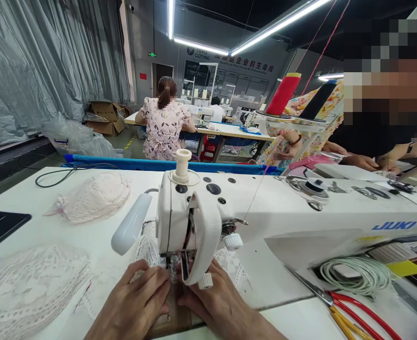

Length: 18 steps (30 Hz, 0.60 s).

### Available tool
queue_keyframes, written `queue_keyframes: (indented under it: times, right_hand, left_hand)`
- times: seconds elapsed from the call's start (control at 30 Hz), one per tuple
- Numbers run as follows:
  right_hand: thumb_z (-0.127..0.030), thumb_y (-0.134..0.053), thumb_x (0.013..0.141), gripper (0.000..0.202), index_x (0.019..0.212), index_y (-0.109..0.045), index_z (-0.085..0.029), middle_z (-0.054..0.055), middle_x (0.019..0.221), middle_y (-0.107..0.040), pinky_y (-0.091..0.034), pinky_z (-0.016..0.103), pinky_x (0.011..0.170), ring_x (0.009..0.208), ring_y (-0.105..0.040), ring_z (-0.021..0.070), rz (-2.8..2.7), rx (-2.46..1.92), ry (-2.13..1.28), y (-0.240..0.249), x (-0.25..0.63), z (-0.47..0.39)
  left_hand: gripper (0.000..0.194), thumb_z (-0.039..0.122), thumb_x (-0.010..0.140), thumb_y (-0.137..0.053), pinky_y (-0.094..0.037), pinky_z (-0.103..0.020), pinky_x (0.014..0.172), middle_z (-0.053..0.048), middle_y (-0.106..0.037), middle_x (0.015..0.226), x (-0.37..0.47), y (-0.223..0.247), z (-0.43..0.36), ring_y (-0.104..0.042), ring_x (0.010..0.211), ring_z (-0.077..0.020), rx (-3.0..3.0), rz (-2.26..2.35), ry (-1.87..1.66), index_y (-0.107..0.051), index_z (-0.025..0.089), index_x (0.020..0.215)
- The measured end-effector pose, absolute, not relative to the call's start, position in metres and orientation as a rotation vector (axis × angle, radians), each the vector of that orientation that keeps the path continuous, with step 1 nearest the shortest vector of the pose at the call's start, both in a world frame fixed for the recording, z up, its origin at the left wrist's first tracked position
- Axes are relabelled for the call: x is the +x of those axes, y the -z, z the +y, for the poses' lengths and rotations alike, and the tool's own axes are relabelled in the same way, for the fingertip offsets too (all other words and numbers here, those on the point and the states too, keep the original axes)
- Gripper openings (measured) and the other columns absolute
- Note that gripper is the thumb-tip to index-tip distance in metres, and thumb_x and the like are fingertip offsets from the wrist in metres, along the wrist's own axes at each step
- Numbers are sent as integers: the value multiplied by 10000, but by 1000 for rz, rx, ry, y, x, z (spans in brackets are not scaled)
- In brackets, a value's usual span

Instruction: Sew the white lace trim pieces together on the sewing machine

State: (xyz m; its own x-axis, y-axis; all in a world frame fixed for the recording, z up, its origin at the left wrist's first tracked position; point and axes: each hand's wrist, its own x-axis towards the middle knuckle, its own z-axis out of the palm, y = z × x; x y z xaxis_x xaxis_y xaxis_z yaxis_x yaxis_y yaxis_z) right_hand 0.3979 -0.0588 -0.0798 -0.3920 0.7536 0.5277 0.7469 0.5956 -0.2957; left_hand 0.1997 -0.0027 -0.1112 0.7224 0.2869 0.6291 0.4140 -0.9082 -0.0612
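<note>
A white JUKI sewing machine (251, 203) stands in front of me. White lace fabric (232, 265) lies under its head and shows on both sides of it. My left hand (133, 295), fingers curled together, grips the lace just left of the needle area. On the other side my right hand (217, 297) is closed on the lace, its fingertips partly hidden behind the machine head. The needle tip and the lace edge between my fingers are hard to make out. Pink thread runs down to the machine's tension dial (229, 231).
Lace pieces (31, 288) and a lace bundle (93, 197) lie left, near a phone (3, 229). Red-handled scissors (336, 300) and coiled pale cord (357, 274) are right. Thread cones (284, 94) stand behind. Co-workers (167, 120) sit ahead; others are at the right.
</note>
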Motion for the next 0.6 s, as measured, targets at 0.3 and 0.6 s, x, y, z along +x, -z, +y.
queue_keyframes:
  times: [0.3,0.6]
  right_hand:
    - [-361,-483,920,212,989,-627,-222,48,796,-628,-432,324,728,815,-553,198,-2202,-1186,186,80,398,-62]
    - [-478,-363,938,373,992,-640,-234,44,712,-575,-388,357,752,740,-533,189,-2255,-1143,244,88,397,-60]
  left_hand:
    - [340,288,1003,-305,-353,-330,883,27,-672,917,201,113,-1,-601,785,-119,-2754,-585,993,-619,176,936]
    - [357,324,998,-326,-364,-306,850,20,-692,864,204,103,-1,-605,732,-100,-2717,-516,1144,-631,163,907]
